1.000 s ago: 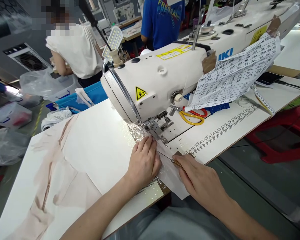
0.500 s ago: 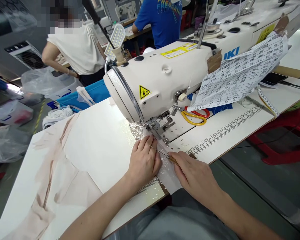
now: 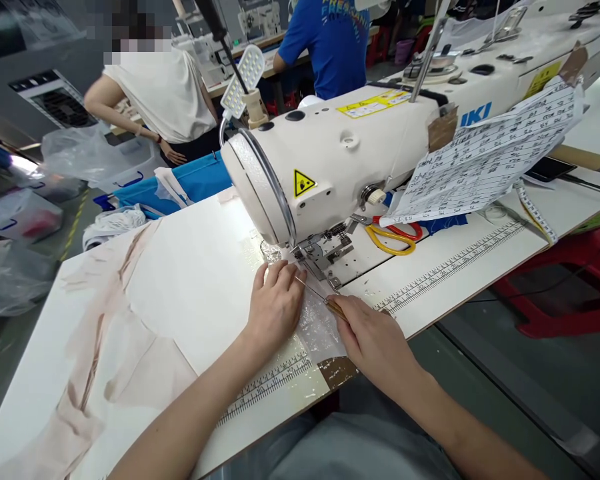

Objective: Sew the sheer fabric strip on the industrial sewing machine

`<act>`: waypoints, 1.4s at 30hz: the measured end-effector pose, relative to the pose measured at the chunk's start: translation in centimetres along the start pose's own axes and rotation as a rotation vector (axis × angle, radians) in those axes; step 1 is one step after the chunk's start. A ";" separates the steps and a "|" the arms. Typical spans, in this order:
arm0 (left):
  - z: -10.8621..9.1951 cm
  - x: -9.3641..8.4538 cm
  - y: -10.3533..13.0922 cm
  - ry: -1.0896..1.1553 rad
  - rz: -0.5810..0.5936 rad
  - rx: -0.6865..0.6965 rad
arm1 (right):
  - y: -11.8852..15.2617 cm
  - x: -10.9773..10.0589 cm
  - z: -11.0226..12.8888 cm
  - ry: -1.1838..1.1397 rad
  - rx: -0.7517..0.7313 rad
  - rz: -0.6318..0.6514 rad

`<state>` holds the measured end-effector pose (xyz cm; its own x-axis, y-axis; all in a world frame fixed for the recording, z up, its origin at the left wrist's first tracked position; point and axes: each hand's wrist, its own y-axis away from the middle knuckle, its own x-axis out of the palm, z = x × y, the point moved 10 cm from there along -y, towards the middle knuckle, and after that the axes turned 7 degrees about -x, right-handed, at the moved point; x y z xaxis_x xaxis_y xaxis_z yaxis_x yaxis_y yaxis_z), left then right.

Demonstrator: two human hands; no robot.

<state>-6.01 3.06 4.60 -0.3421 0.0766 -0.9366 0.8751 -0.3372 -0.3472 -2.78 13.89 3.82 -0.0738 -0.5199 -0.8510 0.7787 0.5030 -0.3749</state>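
Note:
My left hand [image 3: 277,299] lies on the bed of a white sewing machine [image 3: 350,160], just in front of the presser foot [image 3: 307,252]. Its fingers are slightly apart and press down on sheer whitish fabric [image 3: 323,327]. In my right hand [image 3: 373,330] is an awl [image 3: 336,308] with a wooden handle, gripped between thumb and fingers. The awl's thin metal shaft slants up and left over the fabric, its tip beside my left fingertips. Part of the fabric is hidden under my left hand.
Yellow-and-red-handled scissors [image 3: 393,240] lie right of the needle area, beneath a handwritten sheet [image 3: 490,160]. Pale pink fabric [image 3: 145,373] spreads over the table's left side. A blue cloth bin [image 3: 195,183] stands behind the table edge. Two people are in the background.
My left hand has slid left, away from the presser foot, and its fingers have spread a little. My right hand has moved left with the awl. The view has shifted slightly.

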 end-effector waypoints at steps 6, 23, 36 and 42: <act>-0.5 -0.7 0.2 0.044 -0.013 0.002 | 0.9 -0.6 0.2 -0.056 0.030 -0.046; -2.8 -0.3 1.2 0.019 0.027 0.065 | 3.1 -3.3 -4.5 -0.176 0.160 -0.218; -3.2 0.1 1.5 -0.007 0.087 0.070 | 3.5 -3.3 -4.8 -0.227 0.180 -0.244; -3.3 0.5 1.7 0.007 0.107 0.073 | 3.4 -3.1 -5.1 -0.257 0.194 -0.247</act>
<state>-3.57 5.63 3.42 -0.2456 0.0433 -0.9684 0.8791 -0.4110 -0.2414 -3.07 20.74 3.36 -0.1341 -0.7768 -0.6153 0.8621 0.2147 -0.4590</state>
